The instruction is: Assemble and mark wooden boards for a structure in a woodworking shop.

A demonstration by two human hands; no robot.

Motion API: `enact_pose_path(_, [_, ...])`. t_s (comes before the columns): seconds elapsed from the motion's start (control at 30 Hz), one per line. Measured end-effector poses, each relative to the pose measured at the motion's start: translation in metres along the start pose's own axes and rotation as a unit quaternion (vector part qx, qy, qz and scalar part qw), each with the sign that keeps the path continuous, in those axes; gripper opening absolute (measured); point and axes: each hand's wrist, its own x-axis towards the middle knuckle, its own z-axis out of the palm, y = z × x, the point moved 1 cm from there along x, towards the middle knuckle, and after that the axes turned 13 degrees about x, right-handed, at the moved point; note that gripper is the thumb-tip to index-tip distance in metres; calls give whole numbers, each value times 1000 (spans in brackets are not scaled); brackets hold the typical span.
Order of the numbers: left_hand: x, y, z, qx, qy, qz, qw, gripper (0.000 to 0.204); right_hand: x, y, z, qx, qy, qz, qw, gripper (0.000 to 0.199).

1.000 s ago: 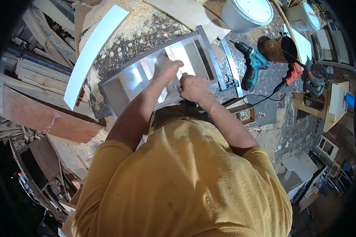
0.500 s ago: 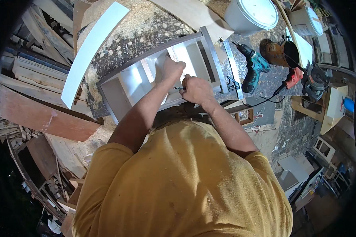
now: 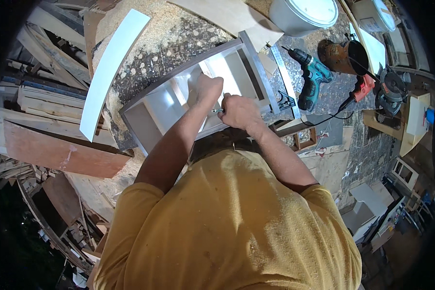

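Note:
A grey box-like wooden frame (image 3: 147,121) with one curved side lies on the workbench in front of me. White dividers run across its inside. My left hand (image 3: 209,88) is closed inside the frame, close to a divider; what its fingers hold, if anything, is hidden. My right hand (image 3: 240,111) is closed like a fist at the frame's near side, around a small metal-tipped tool (image 3: 217,110) whose shiny end points toward the left wrist. The tool's handle is mostly covered by the fingers.
To the right lie a teal cordless drill (image 3: 315,79), a metal square (image 3: 286,79), a rusty can (image 3: 340,55) and a red-and-black grinder (image 3: 365,89) with its cord. A white bucket (image 3: 302,19) stands behind. At left rests a curved white panel (image 3: 112,72) amid sawdust.
The view has shifted slightly, moving the surroundings a little. Both hands stay closed at nearly the same spots on the frame; the tool's metal end shows a little less.

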Motion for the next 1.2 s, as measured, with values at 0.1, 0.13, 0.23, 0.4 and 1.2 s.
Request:
enact_pose_path(0.1, [20, -18, 20, -5, 31, 51, 998, 37, 0, 6, -2, 15, 0, -7, 1000, 32])
enact_pose_path(0.13, [24, -26, 24, -7, 30, 48, 998, 37, 1, 6, 0, 12, -3, -3, 1000, 32])
enact_pose_path(0.23, [36, -34, 25, -61, -22, 86, 994, 44, 3, 5, -3, 4, -3, 6, 1000, 33])
enact_pose_path(0.4, [24, -29, 11, -87, -79, 103, 988, 59, 9, 6, 5, -27, 5, 19, 999, 42])
enact_pose_path(1.2, [-83, -128, -36, 127, 60, 153, 978, 55, 73, 4, -4, -53, 35, -33, 997, 40])
